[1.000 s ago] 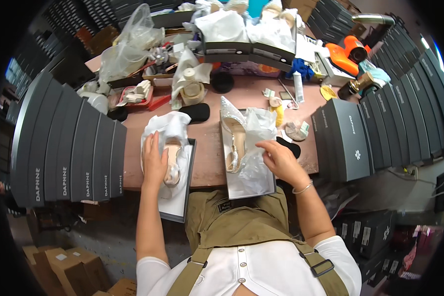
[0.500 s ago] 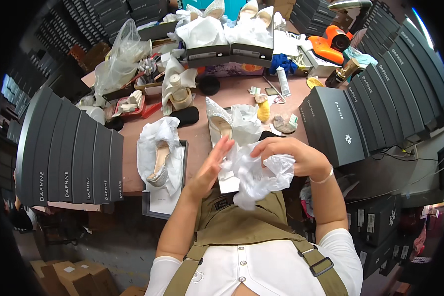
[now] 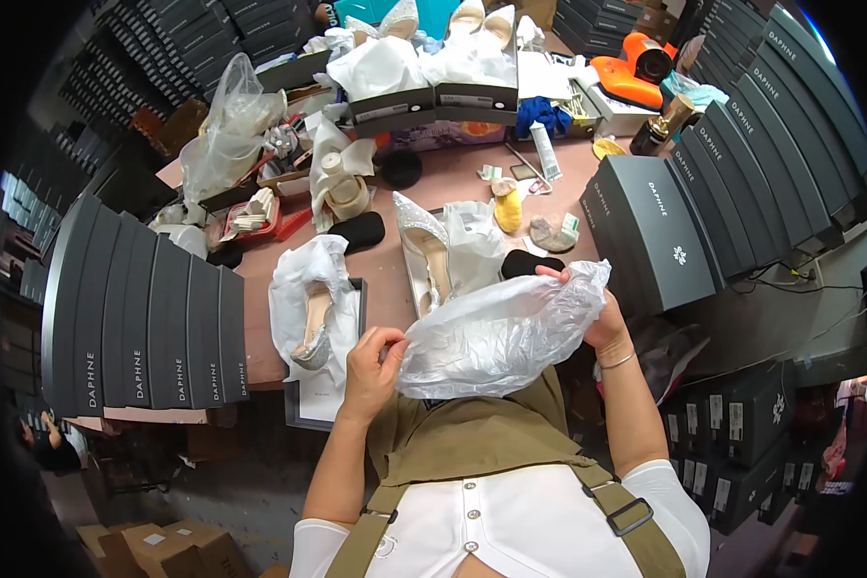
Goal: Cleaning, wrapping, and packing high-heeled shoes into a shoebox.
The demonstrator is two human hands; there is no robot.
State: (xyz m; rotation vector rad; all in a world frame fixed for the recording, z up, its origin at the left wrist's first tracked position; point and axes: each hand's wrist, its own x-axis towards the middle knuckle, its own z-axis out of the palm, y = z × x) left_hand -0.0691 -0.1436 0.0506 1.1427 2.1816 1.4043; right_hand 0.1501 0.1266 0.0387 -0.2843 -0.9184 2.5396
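Observation:
A translucent white plastic bag [image 3: 496,337] is stretched between my two hands in front of my apron. My left hand [image 3: 374,371] pinches its left end. At the upper right end, my right hand [image 3: 602,323] grips it, with some fingers behind the film. Just beyond the bag, a glittery silver pointed shoe [image 3: 422,246] lies in a box beside crumpled white paper [image 3: 474,236]. To the left, a second glittery shoe [image 3: 313,328] rests on white tissue [image 3: 299,275] over an open grey box [image 3: 310,409]. The bag hides the near part of the middle box.
Stacks of dark grey shoeboxes flank the table, one at left [image 3: 144,308] and one at right [image 3: 660,236]. Open boxes of shoes [image 3: 477,96] stand at the back. A yellow bottle [image 3: 507,207], a white tube [image 3: 544,151] and an orange device [image 3: 626,82] are beyond my right hand.
The bunched plastic is now spread out wide between my hands. My left hand has moved left and closed on its edge; my right has shifted slightly right.

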